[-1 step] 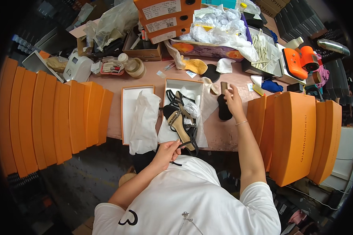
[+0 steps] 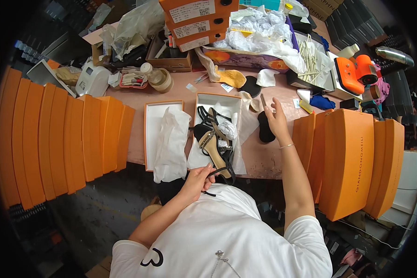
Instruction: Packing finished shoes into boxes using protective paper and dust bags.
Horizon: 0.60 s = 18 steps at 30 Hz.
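Observation:
My left hand [image 2: 198, 180] is closed on a strap of a black sandal [image 2: 212, 150] with a tan insole and a studded band. The sandal leans, heel toward me, over the near end of an open shoebox [image 2: 217, 98]. Inside that box lies a second black sandal [image 2: 207, 116] with crumpled white paper [image 2: 227, 129] beside it. Further right, my right hand [image 2: 276, 121] pinches a narrow, flat brown piece [image 2: 263, 102], seen almost edge-on. Below it on the table is a black rounded pad [image 2: 266, 128], partly hidden by the fingers.
A box lid [image 2: 163, 105] with white tissue [image 2: 171, 148] lies to the left. Orange shoeboxes [image 2: 69, 139] line the left side, and more boxes [image 2: 347, 157] stand right. At the back are a carton of crumpled paper [image 2: 245, 53], stacked boxes [image 2: 199, 28] and a glass jar [image 2: 161, 81].
The brown piece in my right hand has turned from its flat face to nearly edge-on. My left hand still holds the sandal strap in much the same place.

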Available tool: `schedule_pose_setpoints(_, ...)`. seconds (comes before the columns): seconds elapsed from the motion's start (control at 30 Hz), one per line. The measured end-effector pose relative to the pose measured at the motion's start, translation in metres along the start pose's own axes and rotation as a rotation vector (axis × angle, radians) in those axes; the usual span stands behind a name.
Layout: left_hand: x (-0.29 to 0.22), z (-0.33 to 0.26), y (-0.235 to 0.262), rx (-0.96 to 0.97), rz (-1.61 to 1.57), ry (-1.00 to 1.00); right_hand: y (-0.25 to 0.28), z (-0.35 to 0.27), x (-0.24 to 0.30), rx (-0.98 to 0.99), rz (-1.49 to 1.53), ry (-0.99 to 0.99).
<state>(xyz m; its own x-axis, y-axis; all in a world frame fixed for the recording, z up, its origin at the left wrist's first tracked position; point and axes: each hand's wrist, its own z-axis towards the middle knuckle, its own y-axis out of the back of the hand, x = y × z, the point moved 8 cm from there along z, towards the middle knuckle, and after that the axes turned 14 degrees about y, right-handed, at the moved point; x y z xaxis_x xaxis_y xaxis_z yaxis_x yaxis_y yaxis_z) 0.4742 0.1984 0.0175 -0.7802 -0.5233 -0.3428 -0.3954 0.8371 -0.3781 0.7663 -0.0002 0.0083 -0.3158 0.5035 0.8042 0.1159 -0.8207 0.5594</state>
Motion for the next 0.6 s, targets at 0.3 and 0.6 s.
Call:
schedule_pose_setpoints(0.3,-0.014,-0.002,0.007,-0.110,0.152,-0.158,-0.046,-0.145,0.149,0.748,0.065,0.277)
schedule_pose_setpoints(0.6,-0.087,-0.046,0.023,-0.513,0.536,-0.839,-0.069,-0.149,0.143,0.562,0.078,0.186)
